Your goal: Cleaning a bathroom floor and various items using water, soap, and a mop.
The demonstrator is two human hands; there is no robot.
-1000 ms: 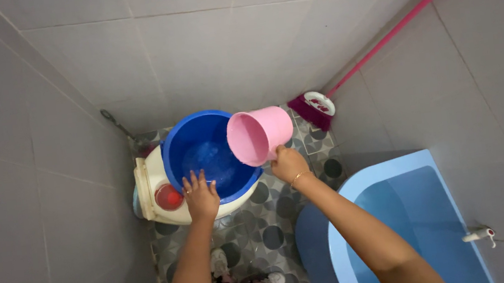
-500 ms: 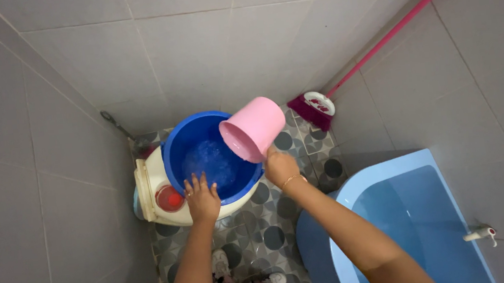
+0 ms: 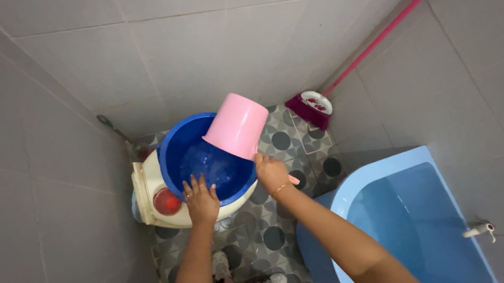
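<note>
In the head view, the round blue plastic basin [image 3: 203,159] is the landmark: it sits on top of a cream-coloured squat fixture [image 3: 151,200] on the patterned grey tiled floor [image 3: 275,233], and water shows inside it. The left hand [image 3: 200,199] rests on the near rim of the basin, its fingers [image 3: 197,184] spread flat over the edge and pinching nothing. The right hand [image 3: 271,172], just right of the basin's near rim, is closed around the handle of the pink plastic dipper [image 3: 236,126], which hangs tipped mouth-down over the basin's right half, its base turned up toward the camera. The handle itself is mostly hidden behind the hand, so how firmly the fingers wrap it is hard to say. To pour well here, it seems best to keep the dipper's mouth inside the basin's rim so the water falls into the middle, keep the left hand pressing the rim so the basin does not slide on its perch, and tip slowly to limit splashing. Left of the basin a small red round cap [image 3: 168,201] lies on the fixture. Right of the basin stands a large light-blue plastic tub [image 3: 389,179], and beyond it a pink-handled brush broom [image 3: 310,106] leans against the grey tiled wall [image 3: 203,46].
</note>
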